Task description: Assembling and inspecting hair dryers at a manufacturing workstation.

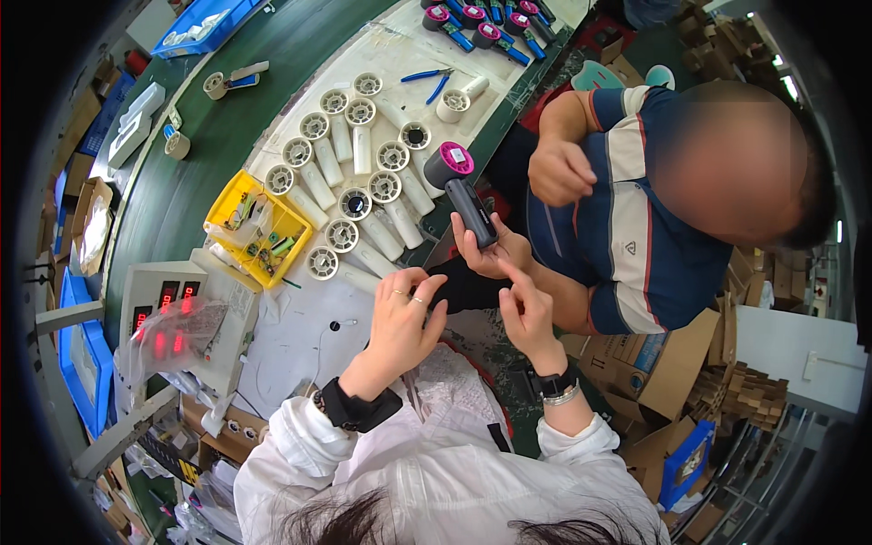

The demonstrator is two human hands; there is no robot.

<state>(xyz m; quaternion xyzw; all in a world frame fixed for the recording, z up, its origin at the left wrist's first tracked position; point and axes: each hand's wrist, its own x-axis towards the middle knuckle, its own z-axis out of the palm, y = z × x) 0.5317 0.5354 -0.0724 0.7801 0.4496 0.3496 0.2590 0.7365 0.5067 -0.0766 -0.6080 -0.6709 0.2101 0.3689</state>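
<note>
My left hand [406, 320] hovers over the table's near edge, fingers loosely bent and thumb apart, with nothing visible in it. Near it lie white handheld-fan bodies [361, 148] in rows, their round slotted heads toward the far left. My right hand [529, 320] is raised with the index finger stretched out and the thumb apart. Its fingertip is close to the hand [498, 252] of a person at my right. That hand holds a dark handheld fan [470, 211] with a magenta round face. I cannot tell whether my fingertip touches the person's hand.
A yellow bin [300, 252] with small electronic parts stands left of the fan bodies. Beside it is a meter with red digits [173, 313], partly under clear plastic. Blue pliers [427, 76] and several finished dark fans [488, 34] lie farther off. A green conveyor [200, 118] runs along the left.
</note>
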